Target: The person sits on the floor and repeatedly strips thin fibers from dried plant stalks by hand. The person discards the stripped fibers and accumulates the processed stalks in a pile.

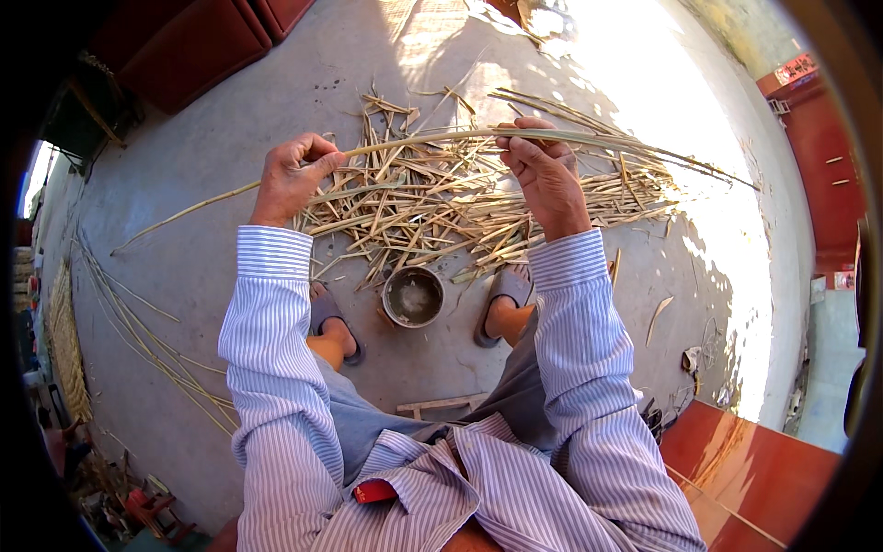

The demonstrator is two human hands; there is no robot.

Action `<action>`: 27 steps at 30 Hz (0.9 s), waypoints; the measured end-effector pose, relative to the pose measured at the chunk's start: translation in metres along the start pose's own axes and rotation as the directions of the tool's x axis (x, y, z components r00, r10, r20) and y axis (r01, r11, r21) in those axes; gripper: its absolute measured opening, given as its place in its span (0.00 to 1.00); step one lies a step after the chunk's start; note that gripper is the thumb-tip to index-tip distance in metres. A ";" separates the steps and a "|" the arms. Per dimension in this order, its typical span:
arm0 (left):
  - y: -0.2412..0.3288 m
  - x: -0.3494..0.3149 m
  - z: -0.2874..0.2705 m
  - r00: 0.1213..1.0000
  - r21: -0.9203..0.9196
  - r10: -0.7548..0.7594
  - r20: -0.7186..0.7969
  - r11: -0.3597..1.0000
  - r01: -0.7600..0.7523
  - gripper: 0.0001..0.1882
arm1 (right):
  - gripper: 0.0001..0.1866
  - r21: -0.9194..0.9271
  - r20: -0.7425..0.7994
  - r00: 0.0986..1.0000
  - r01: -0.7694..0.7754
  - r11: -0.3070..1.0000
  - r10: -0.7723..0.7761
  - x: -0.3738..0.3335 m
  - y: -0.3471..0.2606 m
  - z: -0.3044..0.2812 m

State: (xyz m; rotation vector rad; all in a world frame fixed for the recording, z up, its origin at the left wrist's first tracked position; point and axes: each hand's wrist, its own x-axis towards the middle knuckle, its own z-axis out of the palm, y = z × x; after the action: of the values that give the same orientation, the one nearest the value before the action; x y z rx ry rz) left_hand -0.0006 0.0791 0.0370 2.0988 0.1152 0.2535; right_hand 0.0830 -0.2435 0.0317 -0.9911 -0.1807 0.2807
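A long, thin, reed-like stalk [414,141], pale yellow-green, stretches across in front of me from left to right. My left hand [292,177] pinches it between thumb and fingers, and its bare thin end runs out to the left, sloping down. Farther along, my right hand [547,175] has its thumb and fingers closed on the stalk, where it looks broader and leafier. Below and beyond both hands lies a loose heap of dry husk strips [414,216] on the floor.
A round metal bowl [413,296] stands between my sandalled feet. Several long stalks [156,345] lie on the grey floor at left, near a woven bundle [66,340]. Red furniture [198,55] stands far left; a reddish-brown board [754,469] is near right.
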 end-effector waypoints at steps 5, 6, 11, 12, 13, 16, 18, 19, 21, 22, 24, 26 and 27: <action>-0.010 -0.002 -0.032 0.998 0.051 -0.051 -0.044 0.997 0.054 0.06 | 0.10 -0.028 0.054 0.997 0.059 0.998 -0.057 0.000 -0.002 0.001; -0.009 -0.002 -0.032 0.999 0.049 -0.012 -0.045 0.999 0.014 0.06 | 0.10 -0.079 0.028 0.997 0.068 0.995 -0.066 0.001 -0.001 0.000; 0.029 -0.002 0.014 0.911 0.348 0.413 0.001 0.853 -0.388 0.08 | 0.09 -0.090 -0.011 0.991 0.134 0.987 -0.136 -0.003 0.008 0.018; 0.031 -0.001 0.025 0.909 0.348 0.417 -0.007 0.853 -0.389 0.09 | 0.09 -0.090 -0.015 0.991 0.132 0.987 -0.134 -0.004 0.010 0.021; 0.031 0.001 0.036 0.906 0.350 0.422 -0.015 0.851 -0.391 0.09 | 0.09 -0.089 -0.018 0.991 0.130 0.987 -0.132 -0.005 0.011 0.023; 0.028 0.002 0.044 0.896 0.310 0.440 -0.063 0.862 -0.402 0.10 | 0.11 -0.152 -0.048 0.989 0.131 0.980 -0.140 -0.006 0.013 0.020; 0.033 0.001 0.046 0.903 0.289 0.423 -0.076 0.876 -0.386 0.09 | 0.12 -0.139 -0.108 0.988 0.096 0.986 -0.111 -0.007 0.010 0.020; 0.034 -0.001 0.049 0.933 0.092 0.329 -0.149 0.944 -0.318 0.09 | 0.12 -0.129 -0.139 0.986 0.078 0.989 -0.096 -0.008 0.010 0.020; 0.036 -0.003 0.054 0.969 -0.318 0.096 -0.226 0.933 -0.167 0.09 | 0.13 -0.130 -0.212 0.974 0.048 0.990 -0.075 -0.004 0.017 0.015; 0.034 0.000 0.046 0.961 -0.281 0.113 -0.253 0.942 -0.185 0.10 | 0.13 -0.130 -0.250 0.966 0.036 0.991 -0.068 0.000 0.018 0.012; 0.029 0.007 0.021 0.938 -0.206 0.146 -0.314 0.954 -0.218 0.10 | 0.12 -0.184 -0.278 0.954 0.062 0.981 -0.112 0.003 0.012 0.001; 0.033 0.004 0.020 0.876 0.227 0.396 -0.275 0.912 -0.341 0.10 | 0.12 -0.238 -0.250 0.960 0.065 0.969 -0.125 0.004 0.009 -0.003; 0.030 0.004 0.020 0.852 0.436 0.494 -0.176 0.815 -0.382 0.11 | 0.12 -0.319 -0.250 0.962 0.024 0.947 -0.109 0.002 0.008 -0.003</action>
State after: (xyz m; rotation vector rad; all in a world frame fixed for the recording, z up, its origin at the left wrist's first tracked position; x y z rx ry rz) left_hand 0.0074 0.0476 0.0531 2.4538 -0.1788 0.8819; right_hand 0.0842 -0.2418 0.0235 -1.3248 -0.0131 0.0531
